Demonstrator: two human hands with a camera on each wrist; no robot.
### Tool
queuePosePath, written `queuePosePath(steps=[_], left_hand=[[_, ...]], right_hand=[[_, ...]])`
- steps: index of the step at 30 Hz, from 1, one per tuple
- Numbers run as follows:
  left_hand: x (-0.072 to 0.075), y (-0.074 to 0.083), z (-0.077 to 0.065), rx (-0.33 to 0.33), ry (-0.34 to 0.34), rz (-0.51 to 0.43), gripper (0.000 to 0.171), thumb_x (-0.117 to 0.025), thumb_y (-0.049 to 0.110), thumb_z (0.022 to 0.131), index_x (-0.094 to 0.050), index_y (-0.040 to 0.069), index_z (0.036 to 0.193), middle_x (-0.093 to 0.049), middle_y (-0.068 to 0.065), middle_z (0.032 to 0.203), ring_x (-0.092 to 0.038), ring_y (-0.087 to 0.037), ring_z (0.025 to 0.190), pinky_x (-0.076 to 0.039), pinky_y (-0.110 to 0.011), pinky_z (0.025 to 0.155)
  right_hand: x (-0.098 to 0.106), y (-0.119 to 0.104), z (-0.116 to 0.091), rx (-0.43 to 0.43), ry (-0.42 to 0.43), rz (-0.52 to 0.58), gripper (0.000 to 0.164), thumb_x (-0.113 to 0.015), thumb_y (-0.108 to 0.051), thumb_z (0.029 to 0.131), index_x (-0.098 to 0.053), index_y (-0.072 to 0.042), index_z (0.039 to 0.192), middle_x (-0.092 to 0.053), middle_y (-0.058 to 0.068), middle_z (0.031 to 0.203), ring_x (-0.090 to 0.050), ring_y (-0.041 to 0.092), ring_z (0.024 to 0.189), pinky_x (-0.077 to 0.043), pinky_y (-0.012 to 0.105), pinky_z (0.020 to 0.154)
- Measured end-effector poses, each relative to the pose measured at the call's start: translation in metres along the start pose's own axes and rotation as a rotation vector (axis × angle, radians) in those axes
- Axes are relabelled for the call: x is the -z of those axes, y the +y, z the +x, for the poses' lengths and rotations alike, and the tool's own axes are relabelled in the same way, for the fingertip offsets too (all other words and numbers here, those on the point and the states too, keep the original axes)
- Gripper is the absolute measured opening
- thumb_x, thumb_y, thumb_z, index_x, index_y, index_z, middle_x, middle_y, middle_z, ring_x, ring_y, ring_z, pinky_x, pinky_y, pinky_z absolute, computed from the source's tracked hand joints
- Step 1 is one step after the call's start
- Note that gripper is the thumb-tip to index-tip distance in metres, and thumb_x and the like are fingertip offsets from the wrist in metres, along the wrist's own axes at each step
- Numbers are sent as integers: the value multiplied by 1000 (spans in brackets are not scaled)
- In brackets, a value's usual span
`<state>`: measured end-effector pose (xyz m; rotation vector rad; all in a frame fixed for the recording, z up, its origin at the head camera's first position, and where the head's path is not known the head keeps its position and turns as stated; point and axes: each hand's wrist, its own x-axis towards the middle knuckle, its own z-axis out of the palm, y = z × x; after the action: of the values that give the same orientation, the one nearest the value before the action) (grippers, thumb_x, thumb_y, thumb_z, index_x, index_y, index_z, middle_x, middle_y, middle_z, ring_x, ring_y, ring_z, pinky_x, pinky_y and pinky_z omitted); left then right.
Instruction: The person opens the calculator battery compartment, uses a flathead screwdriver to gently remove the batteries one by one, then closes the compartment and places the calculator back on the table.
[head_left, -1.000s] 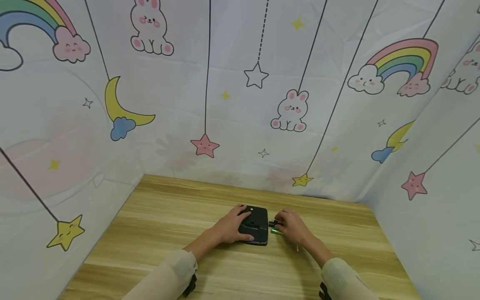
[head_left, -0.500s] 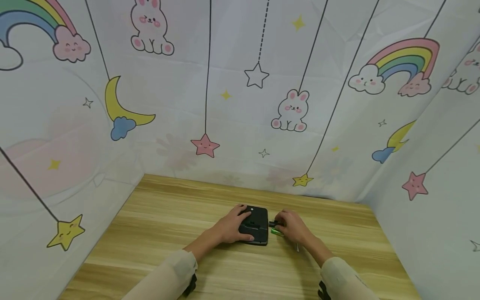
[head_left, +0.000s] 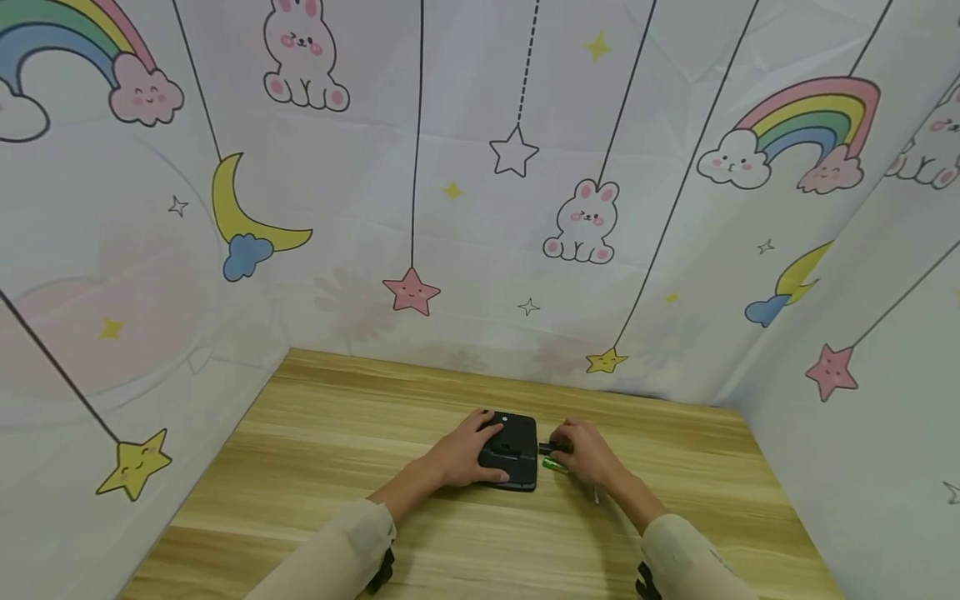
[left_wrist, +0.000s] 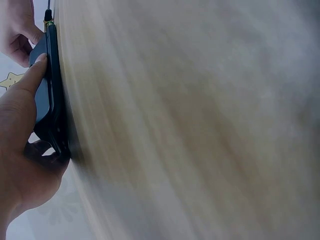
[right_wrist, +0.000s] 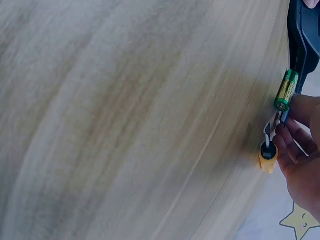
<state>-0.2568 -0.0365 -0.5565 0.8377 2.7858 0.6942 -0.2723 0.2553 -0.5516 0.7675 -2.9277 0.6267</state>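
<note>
A flat black device lies on the wooden table with a recess in its upper face. My left hand grips it from the left side, thumb on the near part and fingers on the far part. Just right of the device, my right hand pinches a small black piece, mostly hidden by the fingers. A green battery lies between the device and the right hand. Beside that hand's fingers, in the right wrist view, is a tool with a metal shaft and a black-and-orange handle.
The wood-grain table ends at a printed cloth backdrop behind and on both sides. In the head view, a thin pale shaft sticks out below the right hand.
</note>
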Motion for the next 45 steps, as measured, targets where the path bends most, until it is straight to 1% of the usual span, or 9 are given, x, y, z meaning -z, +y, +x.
queuePosePath(steps=[5,10,18,25,32,40,45], left_hand=[[0,0,0,1,-4,-7,93,-73,65,93,-42,14,164,-26,-11,174,-21,-33,161,-42,-55,117],[1,1,0,4,-6,-7,93,-73,65,94,-41,14,164,-25,-11,174,-21,-33,161,-42,-55,117],[1,1,-1,2,-1,-11,92,-73,64,94,-42,14,164,-26,-11,174,-21,-33,161,-42,-54,116],[-1,0,0,3,1,-15,92,-74,63,93,-42,14,164,-26,-11,173,-21,-33,161,-42,-54,116],[-1,-1,0,3,2,-12,92,-74,64,93,-42,14,164,-26,-12,173,-22,-34,161,-42,-55,116],[-1,-2,1,0,0,-5,92,-73,65,94,-42,15,165,-25,-11,174,-21,-33,161,-42,-55,117],[-3,-3,2,-7,0,-7,92,-72,65,94,-42,14,164,-25,-13,174,-22,-35,160,-41,-54,117]], right_hand=[[-1,1,-1,11,-2,4,17,-84,-9,92,-78,-6,108,-65,2,102,-64,20,91,-56,42,81],[0,0,-1,20,5,5,16,-83,-9,93,-77,-6,107,-65,2,103,-64,21,91,-56,44,82],[-1,-1,0,-2,10,-5,15,-83,-11,94,-76,-7,106,-65,2,102,-63,21,91,-55,46,83],[-1,-3,-3,-7,31,9,16,-83,-13,94,-75,-7,106,-65,3,100,-62,19,89,-55,44,80],[0,-4,-3,-18,54,22,15,-83,-15,94,-75,-9,105,-64,-1,97,-63,17,87,-56,41,78],[5,-16,2,-32,76,69,14,-83,-14,94,-75,-9,105,-69,0,98,-67,20,91,-58,45,83],[7,-26,3,-5,81,83,16,-84,-14,93,-76,-9,106,-70,2,99,-69,22,93,-59,45,85]])
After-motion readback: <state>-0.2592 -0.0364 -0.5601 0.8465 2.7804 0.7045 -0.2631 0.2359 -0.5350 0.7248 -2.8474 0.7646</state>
